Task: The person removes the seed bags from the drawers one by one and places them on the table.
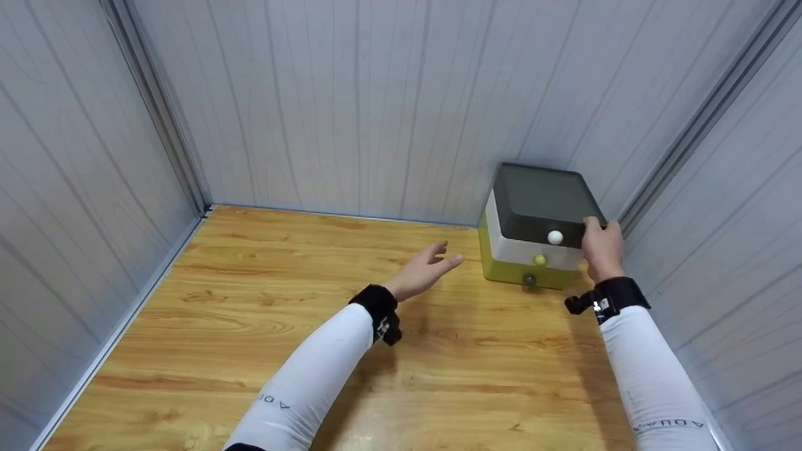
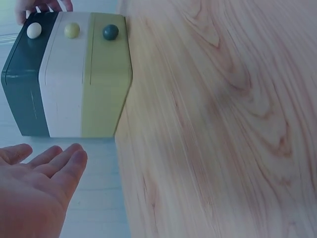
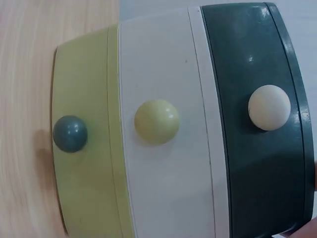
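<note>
A small three-tier drawer box (image 1: 545,194) stands against the back wall near the right corner. Its drawers are dark grey-green, white and yellow-green from top to bottom, all pushed in, each with a round knob. My right hand (image 1: 603,247) grips the box's upper right edge, thumb near the lid; most of its fingers are hidden. In the right wrist view the white knob (image 3: 269,107), pale yellow knob (image 3: 157,121) and dark knob (image 3: 70,134) face the camera. My left hand (image 1: 421,274) is held left of the box, fingers extended and apart from it, holding nothing.
The box stands on a wood-grain surface (image 1: 282,300). Pale panel walls rise at the back (image 1: 326,113), left (image 1: 75,156) and right (image 1: 739,250). The right wall runs close beside my right hand and forearm.
</note>
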`<move>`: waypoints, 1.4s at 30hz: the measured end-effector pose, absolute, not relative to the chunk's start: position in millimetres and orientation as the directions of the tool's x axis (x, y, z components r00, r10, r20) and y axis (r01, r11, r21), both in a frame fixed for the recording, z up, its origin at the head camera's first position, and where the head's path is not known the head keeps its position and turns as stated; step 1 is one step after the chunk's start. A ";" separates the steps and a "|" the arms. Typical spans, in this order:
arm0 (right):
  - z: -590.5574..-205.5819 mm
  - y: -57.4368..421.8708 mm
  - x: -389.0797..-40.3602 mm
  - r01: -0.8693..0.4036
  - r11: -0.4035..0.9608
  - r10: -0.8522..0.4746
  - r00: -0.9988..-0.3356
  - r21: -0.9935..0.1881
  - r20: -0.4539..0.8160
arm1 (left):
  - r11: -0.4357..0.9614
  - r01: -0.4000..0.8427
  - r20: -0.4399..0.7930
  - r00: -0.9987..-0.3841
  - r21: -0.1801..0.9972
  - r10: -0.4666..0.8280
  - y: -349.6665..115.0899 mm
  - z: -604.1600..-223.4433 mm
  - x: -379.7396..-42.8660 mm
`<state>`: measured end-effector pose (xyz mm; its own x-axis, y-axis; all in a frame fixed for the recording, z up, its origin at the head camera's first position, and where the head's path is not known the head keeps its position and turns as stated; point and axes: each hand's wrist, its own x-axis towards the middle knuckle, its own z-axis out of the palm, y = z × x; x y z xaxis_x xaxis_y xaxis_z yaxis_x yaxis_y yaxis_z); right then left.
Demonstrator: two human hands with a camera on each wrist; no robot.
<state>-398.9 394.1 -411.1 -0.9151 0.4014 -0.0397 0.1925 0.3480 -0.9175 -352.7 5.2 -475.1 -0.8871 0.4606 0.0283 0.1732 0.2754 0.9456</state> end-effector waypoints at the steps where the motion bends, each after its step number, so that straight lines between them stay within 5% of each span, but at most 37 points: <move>1: -411.2 390.9 -398.3 0.188 0.351 0.402 -0.915 -0.917 -0.034 | 0.269 0.171 0.031 -0.889 0.948 0.457 5.7 -474.4 -352.5; 28: -416.9 290.3 -387.6 0.037 0.423 0.263 -0.961 -0.905 0.084 | 0.163 0.124 0.073 -0.954 0.979 0.291 6.8 -469.6 -367.8; 42: -418.6 246.5 -385.5 -0.004 0.395 0.176 -0.981 -0.919 0.080 | 0.106 0.219 0.203 -0.969 0.970 0.139 -6.9 -463.7 -379.4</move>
